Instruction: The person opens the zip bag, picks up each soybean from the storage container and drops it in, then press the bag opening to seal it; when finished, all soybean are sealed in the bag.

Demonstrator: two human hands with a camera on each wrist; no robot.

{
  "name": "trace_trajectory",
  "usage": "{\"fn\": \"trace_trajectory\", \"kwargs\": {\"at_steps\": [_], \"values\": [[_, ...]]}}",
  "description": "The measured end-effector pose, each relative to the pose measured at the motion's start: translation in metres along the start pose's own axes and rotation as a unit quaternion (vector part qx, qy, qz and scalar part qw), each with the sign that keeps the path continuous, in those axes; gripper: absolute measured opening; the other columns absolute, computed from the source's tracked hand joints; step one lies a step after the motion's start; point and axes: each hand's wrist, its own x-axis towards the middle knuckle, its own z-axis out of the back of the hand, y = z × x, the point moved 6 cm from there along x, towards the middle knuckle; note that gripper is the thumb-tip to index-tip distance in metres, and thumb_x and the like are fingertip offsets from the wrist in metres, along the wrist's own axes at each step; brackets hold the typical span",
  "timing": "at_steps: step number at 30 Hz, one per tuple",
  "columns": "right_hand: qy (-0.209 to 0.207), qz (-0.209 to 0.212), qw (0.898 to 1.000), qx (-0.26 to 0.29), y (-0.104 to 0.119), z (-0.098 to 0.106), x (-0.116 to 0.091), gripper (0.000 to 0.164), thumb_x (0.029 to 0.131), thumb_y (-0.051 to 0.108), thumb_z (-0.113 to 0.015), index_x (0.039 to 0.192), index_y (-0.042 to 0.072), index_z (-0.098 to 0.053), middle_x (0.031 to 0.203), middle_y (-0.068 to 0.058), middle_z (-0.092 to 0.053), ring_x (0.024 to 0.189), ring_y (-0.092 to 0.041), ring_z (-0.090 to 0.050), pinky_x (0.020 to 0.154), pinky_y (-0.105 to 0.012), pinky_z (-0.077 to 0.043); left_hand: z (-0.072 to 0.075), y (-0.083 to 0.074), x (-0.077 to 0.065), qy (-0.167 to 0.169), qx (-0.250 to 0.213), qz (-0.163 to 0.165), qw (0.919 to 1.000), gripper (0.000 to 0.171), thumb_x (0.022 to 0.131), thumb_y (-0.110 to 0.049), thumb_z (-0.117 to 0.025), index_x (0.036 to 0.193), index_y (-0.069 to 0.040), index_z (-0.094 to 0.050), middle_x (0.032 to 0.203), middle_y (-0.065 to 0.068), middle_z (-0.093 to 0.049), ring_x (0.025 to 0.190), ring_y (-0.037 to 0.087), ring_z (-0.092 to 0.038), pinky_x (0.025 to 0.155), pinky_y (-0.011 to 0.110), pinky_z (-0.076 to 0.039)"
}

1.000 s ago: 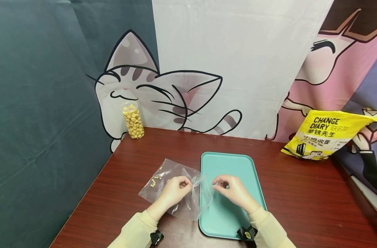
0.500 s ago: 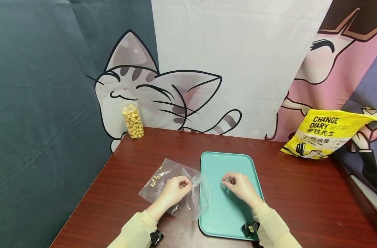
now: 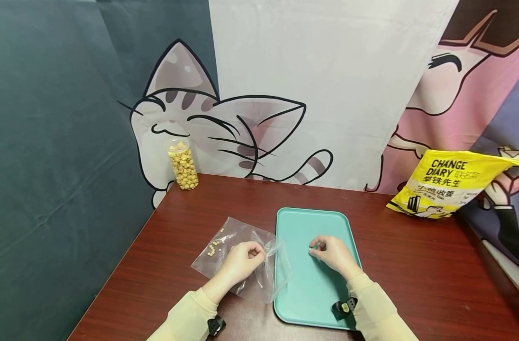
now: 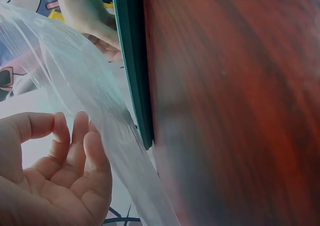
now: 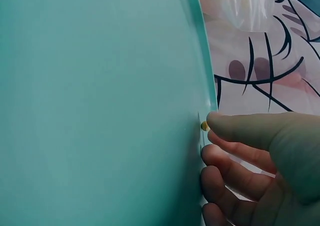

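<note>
My left hand [image 3: 243, 260] pinches the clear plastic bag [image 3: 263, 279] near its mouth, which overlaps the left side of the turquoise tray [image 3: 302, 303]. Toward the bag's far left corner lie several small, round, pale-yellow bean-like pieces [image 3: 213, 247]. In the left wrist view the bag [image 4: 95, 76] spreads beside the curled fingers. Over the tray, my right hand [image 3: 332, 255] has thumb and forefinger together. The right wrist view shows one small yellow bean-like piece [image 5: 204, 125] at their tips, low over the tray surface; whether it touches the tray cannot be told.
A clear jar of yellow popcorn [image 3: 183, 166] stands at the back left corner of the brown wooden table [image 3: 417, 274]. At the back right sits a yellow snack bag [image 3: 447, 184]. A cartoon-printed cloth [image 3: 344, 85] hangs behind.
My right hand has moved right, away from the plastic bag's mouth and over the middle of the tray. The left hand stays in place with the bag.
</note>
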Motion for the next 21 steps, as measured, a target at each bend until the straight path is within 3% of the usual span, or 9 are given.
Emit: {"fn": "trace_trajectory", "kwargs": {"at_steps": [6,21], "values": [[0.005,0.008,0.999,-0.031,0.0040,-0.0020,0.0023,0.006,0.080,0.012,-0.073,0.083,0.015,-0.068,0.068,0.004,-0.056,0.062,-0.011,-0.047,0.057,-0.029,-0.040,0.0019,-0.0017,-0.0002,-0.002,-0.004,-0.003,1.0000,0.006,0.080,-0.014,-0.061,0.077,-0.014,-0.066,0.067,-0.007,-0.062,0.058,0.001,-0.051,0.057,0.021,-0.042],[0.006,0.009,1.000,-0.029,0.0030,-0.0029,0.0026,0.009,0.080,0.008,-0.071,0.077,0.014,-0.066,0.066,0.004,-0.054,0.063,-0.012,-0.046,0.059,-0.029,-0.039,0.0012,0.0007,-0.0004,-0.006,0.001,-0.005,1.0000,0.007,0.081,-0.014,-0.062,0.076,-0.015,-0.066,0.067,-0.008,-0.062,0.060,0.001,-0.052,0.059,0.022,-0.042]]}}
